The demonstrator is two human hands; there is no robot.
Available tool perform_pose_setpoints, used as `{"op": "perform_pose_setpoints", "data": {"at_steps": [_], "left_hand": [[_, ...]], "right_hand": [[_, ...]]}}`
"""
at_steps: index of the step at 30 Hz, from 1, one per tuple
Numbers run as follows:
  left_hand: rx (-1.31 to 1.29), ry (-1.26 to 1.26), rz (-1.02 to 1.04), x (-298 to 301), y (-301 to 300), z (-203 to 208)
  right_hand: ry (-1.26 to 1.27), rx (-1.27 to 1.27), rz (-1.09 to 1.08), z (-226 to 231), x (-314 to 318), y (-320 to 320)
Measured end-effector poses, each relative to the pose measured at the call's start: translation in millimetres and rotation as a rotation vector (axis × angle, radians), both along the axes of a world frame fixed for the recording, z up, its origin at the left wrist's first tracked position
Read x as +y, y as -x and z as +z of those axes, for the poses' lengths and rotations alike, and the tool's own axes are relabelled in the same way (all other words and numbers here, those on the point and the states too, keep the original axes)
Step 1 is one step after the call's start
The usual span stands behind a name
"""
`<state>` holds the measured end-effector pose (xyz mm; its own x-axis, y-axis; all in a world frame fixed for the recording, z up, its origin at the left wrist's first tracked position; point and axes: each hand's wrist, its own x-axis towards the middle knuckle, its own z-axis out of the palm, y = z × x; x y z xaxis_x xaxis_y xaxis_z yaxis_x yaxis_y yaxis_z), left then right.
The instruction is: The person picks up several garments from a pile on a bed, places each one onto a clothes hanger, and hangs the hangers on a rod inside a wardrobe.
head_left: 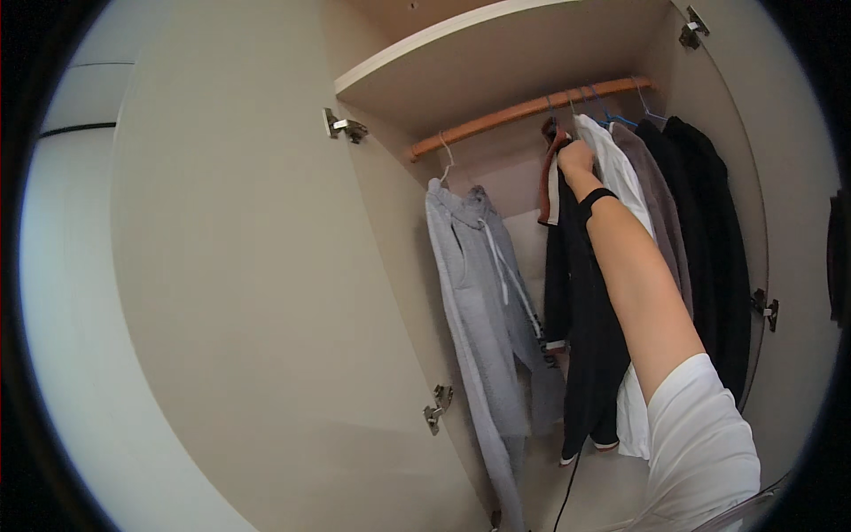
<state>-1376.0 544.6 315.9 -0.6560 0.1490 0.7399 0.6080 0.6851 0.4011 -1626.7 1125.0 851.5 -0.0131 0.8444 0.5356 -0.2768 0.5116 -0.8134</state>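
Inside the open wardrobe, your right hand is raised to the top of a dark jacket with rust and white trim, its fingers curled in by the collar; you hide the fingertips from view, so I cannot tell whether it is closed on the cloth or on the hanger. The jacket hangs below your hand, near the middle of the wooden rail, its body dropping to the left of your forearm. Just right of your hand hangs a white garment, while grey sweatpants hang apart, farther left
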Motion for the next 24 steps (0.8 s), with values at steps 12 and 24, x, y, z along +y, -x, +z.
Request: {"op": "perform_pose_setpoints", "data": {"at_steps": [12,24], "left_hand": [[-0.060,0.162,-0.160,-16.9,23.7,-36.8],[-0.394,0.149,-0.719,-75.5,16.2,-40.1]], "right_hand": [[-0.575,-0.285,-0.295,-86.3,7.8,-21.1],[-0.189,-0.445,0.447,-521.4,-197.4,-244.9]]}}
